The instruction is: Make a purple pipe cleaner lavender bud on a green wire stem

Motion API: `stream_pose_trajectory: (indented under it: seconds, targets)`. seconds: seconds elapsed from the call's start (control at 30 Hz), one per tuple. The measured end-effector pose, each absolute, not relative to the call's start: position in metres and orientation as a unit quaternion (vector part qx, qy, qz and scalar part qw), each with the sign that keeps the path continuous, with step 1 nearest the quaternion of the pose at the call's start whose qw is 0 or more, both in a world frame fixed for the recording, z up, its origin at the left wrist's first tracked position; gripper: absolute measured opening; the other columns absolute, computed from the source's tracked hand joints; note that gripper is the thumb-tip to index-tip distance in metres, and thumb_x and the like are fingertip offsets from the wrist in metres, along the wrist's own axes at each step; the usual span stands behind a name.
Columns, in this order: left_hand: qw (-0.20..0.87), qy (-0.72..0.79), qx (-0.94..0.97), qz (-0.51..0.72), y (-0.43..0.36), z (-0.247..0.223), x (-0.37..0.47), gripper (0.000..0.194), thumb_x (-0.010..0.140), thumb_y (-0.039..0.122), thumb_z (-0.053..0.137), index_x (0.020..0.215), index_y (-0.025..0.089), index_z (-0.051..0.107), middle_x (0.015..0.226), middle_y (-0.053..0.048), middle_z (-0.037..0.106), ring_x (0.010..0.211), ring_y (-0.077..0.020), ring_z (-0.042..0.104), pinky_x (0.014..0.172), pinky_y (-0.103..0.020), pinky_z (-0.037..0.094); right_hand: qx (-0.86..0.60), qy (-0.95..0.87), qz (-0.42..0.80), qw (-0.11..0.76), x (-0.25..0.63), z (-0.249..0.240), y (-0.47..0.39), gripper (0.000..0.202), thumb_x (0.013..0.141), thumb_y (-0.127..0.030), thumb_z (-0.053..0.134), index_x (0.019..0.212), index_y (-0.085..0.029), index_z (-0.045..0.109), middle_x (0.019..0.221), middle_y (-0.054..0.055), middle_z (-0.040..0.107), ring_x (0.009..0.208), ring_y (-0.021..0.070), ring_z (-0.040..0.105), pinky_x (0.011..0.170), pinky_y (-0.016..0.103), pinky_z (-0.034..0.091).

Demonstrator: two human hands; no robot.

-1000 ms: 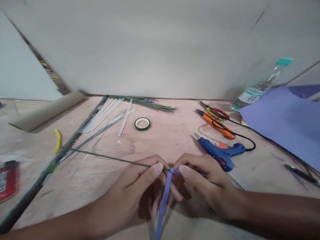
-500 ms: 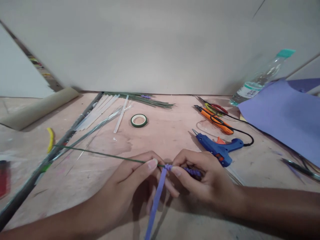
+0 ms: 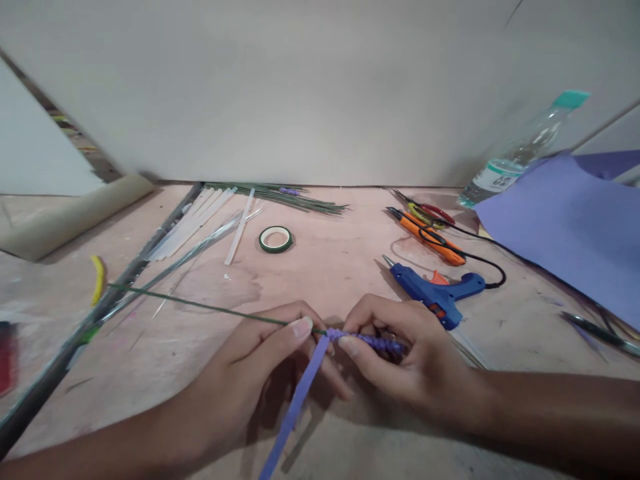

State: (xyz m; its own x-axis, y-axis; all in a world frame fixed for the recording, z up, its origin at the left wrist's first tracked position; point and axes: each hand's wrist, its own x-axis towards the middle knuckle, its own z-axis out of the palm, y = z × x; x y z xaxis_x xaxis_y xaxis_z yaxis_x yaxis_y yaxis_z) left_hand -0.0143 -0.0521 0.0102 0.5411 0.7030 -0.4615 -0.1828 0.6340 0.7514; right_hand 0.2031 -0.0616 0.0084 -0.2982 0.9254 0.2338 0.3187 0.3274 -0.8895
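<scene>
Between my hands lies a thin green stem (image 3: 200,305), its free end reaching out to the left. My left hand (image 3: 275,347) pinches it between thumb and forefinger, just left of where the purple wrapping starts. A ruffled purple flower spike (image 3: 377,343) covers the stem's right part. My right hand (image 3: 400,343) is closed on that spike, thumb and fingertips pressed near its left end. From the wrapped edge a flat purple strip (image 3: 303,390) hangs down and leftward, past my left fingers and out at the bottom.
A blue glue gun (image 3: 440,293) lies right of centre, beside an orange cutter (image 3: 435,243) and pliers (image 3: 425,213). Green tape (image 3: 275,239), glue sticks (image 3: 190,227) and green stems (image 3: 295,200) lie farther back. A bottle (image 3: 520,157) stands tilted by purple sheets (image 3: 560,207).
The purple strip's lower end has swung to the left. The flower spike shows a little more between my fingers; both hands keep their grip.
</scene>
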Motion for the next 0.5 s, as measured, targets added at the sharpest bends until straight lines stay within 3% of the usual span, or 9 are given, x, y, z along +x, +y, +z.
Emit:
stream_pose_trajectory:
  seconds: [0.1,0.2,0.37,0.5]
  targets:
    - [0.823,0.388,0.324,0.259,-0.0513,0.0075,-0.0151,0.045,0.089,0.057,0.087,0.083,0.014,0.076,0.078,-0.008,0.080,0.053,-0.0100,0.058,0.050,-0.017,0.043,-0.433,-0.708,0.386,0.403,0.2048,0.0074,-0.0613,0.013,0.094,-0.020,0.070,0.081,-0.018,0.068,0.065,-0.004,0.066,0.052,0.0066,0.050,0.049,0.018,0.038]
    - [0.821,0.363,0.344,0.275,-0.0511,0.0045,-0.0152,0.041,0.094,0.054,0.084,0.087,0.015,0.076,0.077,-0.009,0.081,0.063,-0.0132,0.067,0.058,-0.018,0.048,-0.431,-0.694,0.423,0.393,0.2076,0.0047,-0.0607,0.015,0.098,-0.023,0.069,0.083,-0.019,0.067,0.067,-0.004,0.063,0.055,0.0074,0.049,0.052,0.020,0.039]
    - [0.814,0.344,0.373,0.282,-0.0546,0.0022,-0.0156,0.039,0.102,0.055,0.075,0.094,0.016,0.075,0.088,-0.012,0.084,0.076,-0.0177,0.071,0.069,-0.023,0.051,-0.390,-0.644,0.548,0.364,0.2091,-0.0008,-0.0596,0.030,0.110,-0.036,0.059,0.086,-0.020,0.067,0.073,0.000,0.069,0.066,0.0126,0.060,0.064,0.025,0.050]
    - [0.812,0.336,0.385,0.280,-0.0555,0.0037,-0.0162,0.037,0.100,0.054,0.079,0.097,0.017,0.076,0.092,-0.011,0.082,0.092,-0.0241,0.075,0.080,-0.029,0.053,-0.391,-0.666,0.519,0.367,0.2078,-0.0002,-0.0600,0.034,0.111,-0.032,0.057,0.079,-0.021,0.063,0.070,-0.001,0.069,0.063,0.0114,0.059,0.063,0.024,0.048]
